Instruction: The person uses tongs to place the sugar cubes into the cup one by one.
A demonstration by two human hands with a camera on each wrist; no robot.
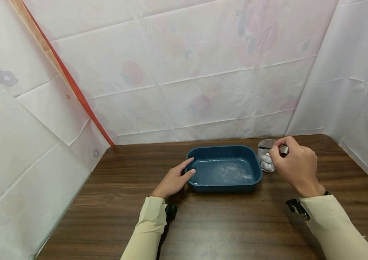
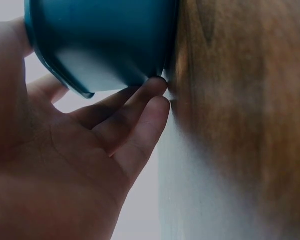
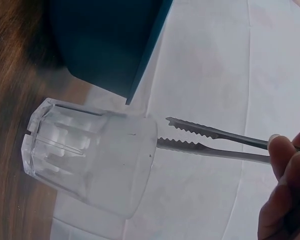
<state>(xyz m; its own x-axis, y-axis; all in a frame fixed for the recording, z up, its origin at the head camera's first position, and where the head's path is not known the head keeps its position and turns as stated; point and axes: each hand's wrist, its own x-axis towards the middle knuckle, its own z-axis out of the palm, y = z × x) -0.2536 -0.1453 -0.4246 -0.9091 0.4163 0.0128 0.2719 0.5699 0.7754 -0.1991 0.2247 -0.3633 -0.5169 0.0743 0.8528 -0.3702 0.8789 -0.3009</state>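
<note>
A dark blue rectangular basin (image 1: 224,186) sits on the table. My left hand (image 1: 172,180) holds its left end, with thumb and index finger over the rim; in the left wrist view, other fingers lie against the outer wall (image 2: 104,50). My right hand (image 1: 296,164) pinches metal tongs (image 3: 230,145) between thumb and fingers. Their toothed tips are slightly apart, with nothing between them, at the mouth of a clear glass (image 3: 94,155). Inside that glass, right of the basin, are several whitish clear pieces (image 1: 267,165) that look like ice cubes.
The brown wooden table (image 1: 236,224) extends around the basin and glass. Pale patterned cloth (image 1: 177,72) hangs behind the table and along both sides. A tiny white bit (image 1: 196,183) shows at the basin's front left corner.
</note>
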